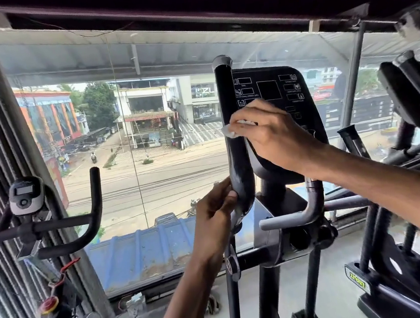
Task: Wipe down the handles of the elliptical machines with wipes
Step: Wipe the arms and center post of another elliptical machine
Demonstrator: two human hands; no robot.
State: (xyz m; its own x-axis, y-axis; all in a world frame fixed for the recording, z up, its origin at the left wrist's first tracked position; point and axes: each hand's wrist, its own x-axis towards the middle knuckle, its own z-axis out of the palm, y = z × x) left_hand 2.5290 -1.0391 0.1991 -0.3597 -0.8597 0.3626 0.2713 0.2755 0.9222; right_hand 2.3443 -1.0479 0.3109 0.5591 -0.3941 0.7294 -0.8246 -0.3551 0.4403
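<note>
We find the right hand (266,131) curled round a small crumpled white wipe (228,131) and pressing it against the tall black curved tubular handle (238,161) on the left side of the nearest black elliptical machine (269,296), about midway up that handle. The left hand (214,210) grips the same handle lower down, at its bend, with the thumb laid across the front, apparently to steady it.

We judge the wiping of this handle to be under way and not complete: the capped top lies above the wipe and the bend below it. The lower stretch shows a sheen, but we cannot tell whether that is moisture or reflection.

Neither hand touches the short grey-sleeved fixed handle (289,219) beneath the black console panel (274,94), nor the black upright handle (350,140) at the machine's right side. We cannot tell whether either has been cleaned.

A second dark elliptical machine (405,94) stands at the right, and we judge that its handles remain to be done. A black exercise bike (25,200) at the left falls outside the task.
</note>
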